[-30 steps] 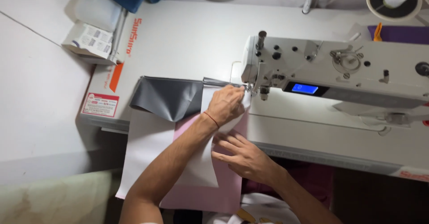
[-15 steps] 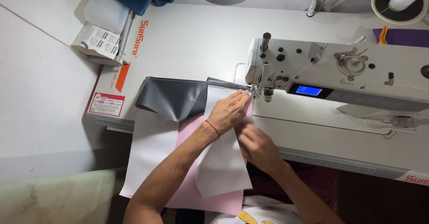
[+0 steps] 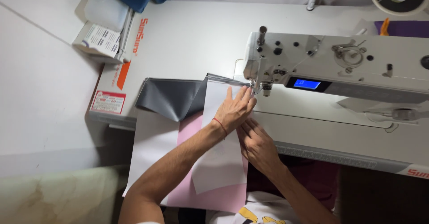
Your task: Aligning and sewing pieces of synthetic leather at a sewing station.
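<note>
**Hands closed in at the needle, white panel fed forward**

Since half a second ago, both hands have slid a little up the fabric toward the presser foot, and I read the white panel (image 3: 222, 154) as sitting slightly further under the machine head than before.

Left hand (image 3: 235, 108): flat, palm down, fingers together and extended, pressing on the top of the white panel. Nothing pinched; it's a hold-down, not a grasp. Fingertips sit just short of the presser foot (image 3: 257, 88), which looks like the reason for the flat pose: keeps the layers from creeping while staying off the needle.

Right hand (image 3: 258, 144): just behind and touching the left wrist area, fingers loosely curled on the panel's right edge. Whether it actually pinches the edge, I can't tell; the fingertips are hidden under the left hand.

Under both palms: white panel on top, pink fabric (image 3: 192, 161) beneath it, trailing back off the table edge toward my body. Ahead-left of the left hand, grey fabric (image 3: 172, 98) lies folded on the table, one corner reaching the foot.

Beyond the fingertips: white sewing machine (image 3: 339, 67) with a lit blue display (image 3: 307, 83). Far ahead-left: small carton (image 3: 100, 38), well apart from the work.
</note>
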